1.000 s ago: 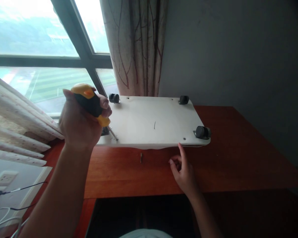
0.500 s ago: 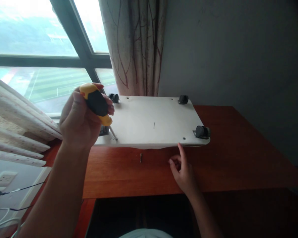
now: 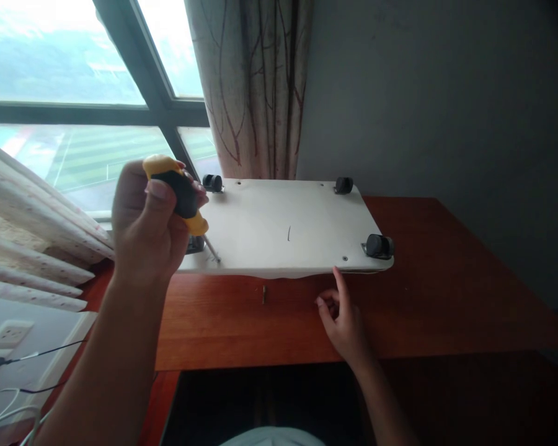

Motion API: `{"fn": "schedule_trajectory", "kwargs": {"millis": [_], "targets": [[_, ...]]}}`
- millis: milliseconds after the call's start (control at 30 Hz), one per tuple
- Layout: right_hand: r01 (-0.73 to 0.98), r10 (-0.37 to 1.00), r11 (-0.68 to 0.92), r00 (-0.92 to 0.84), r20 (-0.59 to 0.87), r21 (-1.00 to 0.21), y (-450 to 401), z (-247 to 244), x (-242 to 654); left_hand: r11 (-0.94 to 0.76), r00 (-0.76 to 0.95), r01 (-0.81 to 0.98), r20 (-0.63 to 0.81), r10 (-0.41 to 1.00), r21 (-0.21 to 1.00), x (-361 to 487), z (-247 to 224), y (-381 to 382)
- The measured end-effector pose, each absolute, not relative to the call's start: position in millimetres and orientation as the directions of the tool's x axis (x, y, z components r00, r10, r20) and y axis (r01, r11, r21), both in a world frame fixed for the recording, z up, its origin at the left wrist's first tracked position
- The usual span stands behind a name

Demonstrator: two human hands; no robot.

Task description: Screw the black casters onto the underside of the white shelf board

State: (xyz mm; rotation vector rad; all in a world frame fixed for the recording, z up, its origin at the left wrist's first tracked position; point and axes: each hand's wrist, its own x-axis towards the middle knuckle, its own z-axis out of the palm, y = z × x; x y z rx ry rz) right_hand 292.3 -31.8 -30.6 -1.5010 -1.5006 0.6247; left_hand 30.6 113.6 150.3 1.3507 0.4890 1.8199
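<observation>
My left hand [image 3: 155, 217] is wrapped round the yellow and black handle of a screwdriver [image 3: 179, 192]. Its shaft slants down to the near left part of a white board [image 3: 279, 214], where the tip meets a screw or hole too small to tell apart. The board lies flat with black casters [image 3: 379, 246] at its corners; the near left one is partly hidden behind my hand. With the index finger stretched out, my right hand [image 3: 344, 322] touches the board's front edge, other fingers curled loosely, nothing seen in them.
A small brass-coloured piece [image 3: 264, 294] lies on the reddish wooden table [image 3: 446, 297] before the board. A thin dark bent piece or mark [image 3: 289, 233] shows on the board. Window and curtain [image 3: 255, 93] stand behind; a socket with cables [image 3: 12, 334] is at left.
My left hand has turned a little around the screwdriver handle, its thumb now lying across the black grip. The right hand and the board stay where they were.
</observation>
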Motion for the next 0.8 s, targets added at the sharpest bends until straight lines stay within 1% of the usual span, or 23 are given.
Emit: {"fn": "schedule_trajectory", "kwargs": {"millis": [133,233,333,533,667,800], "targets": [[0.503,0.962,0.142,0.132,0.239,-0.852,-31.9,-30.1,292.0,-0.616,-0.073,-0.341,0.634,0.770,0.710,28.1,151.0,113.8],[0.510,0.961,0.142,0.133,0.241,-0.848,-31.9,-30.3,292.1,-0.631,-0.079,-0.327,0.645,0.760,0.704,24.2,150.6,115.4],[0.518,0.959,0.149,0.133,0.251,-0.842,-31.6,-30.8,292.5,-0.628,-0.079,-0.356,0.648,0.758,0.692,19.3,149.7,117.6],[0.532,0.953,0.167,0.130,0.275,-0.830,-30.7,-31.7,292.8,-0.591,0.013,-0.392,0.646,0.763,0.706,13.3,148.6,119.9],[0.535,0.953,0.165,0.130,0.274,-0.829,-30.7,-31.9,292.7,-0.566,-0.016,-0.408,0.614,0.789,0.717,17.6,147.5,119.6],[0.532,0.957,0.155,0.131,0.261,-0.833,-31.0,-31.3,292.6,-0.601,-0.063,-0.370,0.627,0.777,0.708,23.8,144.3,120.7]]}}
